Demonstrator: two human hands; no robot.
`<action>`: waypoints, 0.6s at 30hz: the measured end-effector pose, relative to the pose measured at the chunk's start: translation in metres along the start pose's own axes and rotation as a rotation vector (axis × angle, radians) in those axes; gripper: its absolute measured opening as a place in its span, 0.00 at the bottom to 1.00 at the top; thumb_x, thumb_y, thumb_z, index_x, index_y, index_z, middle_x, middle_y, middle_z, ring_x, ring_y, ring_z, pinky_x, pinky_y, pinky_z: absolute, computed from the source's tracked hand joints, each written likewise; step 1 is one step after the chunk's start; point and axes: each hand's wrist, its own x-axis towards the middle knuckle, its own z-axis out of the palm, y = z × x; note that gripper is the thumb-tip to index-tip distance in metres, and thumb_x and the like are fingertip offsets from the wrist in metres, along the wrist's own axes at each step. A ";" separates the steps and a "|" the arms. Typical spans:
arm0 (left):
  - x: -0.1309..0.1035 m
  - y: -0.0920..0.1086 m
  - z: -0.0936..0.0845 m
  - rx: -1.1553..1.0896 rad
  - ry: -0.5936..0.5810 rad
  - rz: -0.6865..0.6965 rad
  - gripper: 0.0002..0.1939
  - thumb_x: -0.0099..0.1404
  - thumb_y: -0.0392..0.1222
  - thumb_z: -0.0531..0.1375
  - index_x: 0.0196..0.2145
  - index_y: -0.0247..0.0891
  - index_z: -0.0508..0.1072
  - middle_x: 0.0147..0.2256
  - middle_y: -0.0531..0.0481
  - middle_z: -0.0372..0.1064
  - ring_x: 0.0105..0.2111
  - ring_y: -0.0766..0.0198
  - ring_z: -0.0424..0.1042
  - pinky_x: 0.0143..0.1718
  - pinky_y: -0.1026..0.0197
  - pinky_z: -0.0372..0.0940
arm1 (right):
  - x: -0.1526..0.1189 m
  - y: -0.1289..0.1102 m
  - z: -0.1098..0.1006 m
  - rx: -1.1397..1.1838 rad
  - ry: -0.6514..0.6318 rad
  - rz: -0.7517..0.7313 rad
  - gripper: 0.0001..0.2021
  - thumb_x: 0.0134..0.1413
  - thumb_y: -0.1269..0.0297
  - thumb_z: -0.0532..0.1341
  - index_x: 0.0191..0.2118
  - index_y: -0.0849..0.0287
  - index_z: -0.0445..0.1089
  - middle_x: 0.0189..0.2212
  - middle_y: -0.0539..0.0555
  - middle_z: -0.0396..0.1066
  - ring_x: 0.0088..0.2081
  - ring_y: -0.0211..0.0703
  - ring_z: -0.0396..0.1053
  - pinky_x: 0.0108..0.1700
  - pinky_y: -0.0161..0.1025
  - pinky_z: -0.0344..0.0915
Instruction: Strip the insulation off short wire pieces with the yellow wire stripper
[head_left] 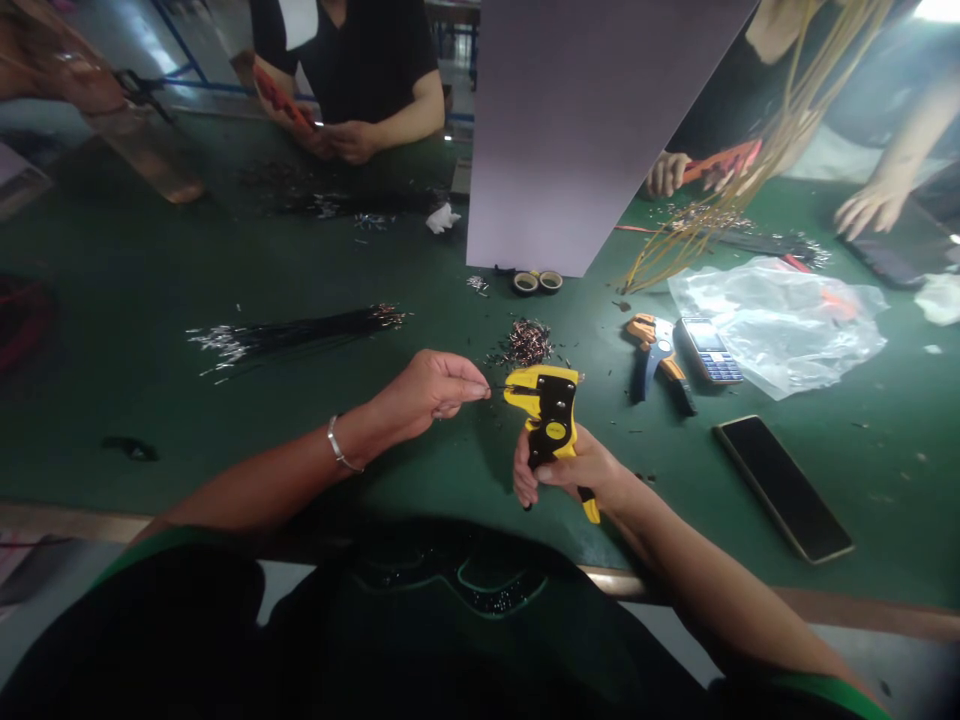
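Observation:
Low over the green table, my right hand [566,465] is closed round the handles of a yellow and black wire stripper [555,410], its jaws turned to the left. My left hand [454,385] pinches a thin black wire [496,388] whose end reaches the stripper's jaws; whether the jaws grip it I cannot tell. Just beyond the tool lies a small heap of copper-coloured wire scraps [529,343]. A bundle of black wires [300,333] rests to the left, silvery at its left ends and coppery at its right ends.
Right of the scraps lie orange and blue pliers [660,355], a keypad phone [711,350], a clear plastic bag [787,320] and a dark smartphone [784,488]. Tape rolls [538,282] sit by an upright pale panel [577,130]. Co-workers with red tools sit across the table [150,270].

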 end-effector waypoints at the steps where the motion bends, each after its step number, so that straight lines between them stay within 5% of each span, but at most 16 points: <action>1: 0.000 0.000 0.000 0.002 0.004 0.000 0.04 0.48 0.35 0.67 0.23 0.33 0.75 0.15 0.54 0.63 0.13 0.77 0.50 0.16 0.65 0.41 | 0.000 0.000 0.000 -0.001 0.009 0.004 0.09 0.47 0.70 0.68 0.36 0.65 0.70 0.25 0.51 0.70 0.25 0.41 0.69 0.30 0.44 0.70; 18: 0.001 0.002 0.001 0.116 0.063 0.018 0.03 0.47 0.35 0.65 0.22 0.33 0.75 0.14 0.55 0.61 0.14 0.77 0.50 0.16 0.67 0.40 | -0.003 0.002 0.009 -0.009 0.169 0.026 0.08 0.45 0.70 0.68 0.30 0.63 0.68 0.17 0.46 0.64 0.18 0.34 0.60 0.21 0.36 0.61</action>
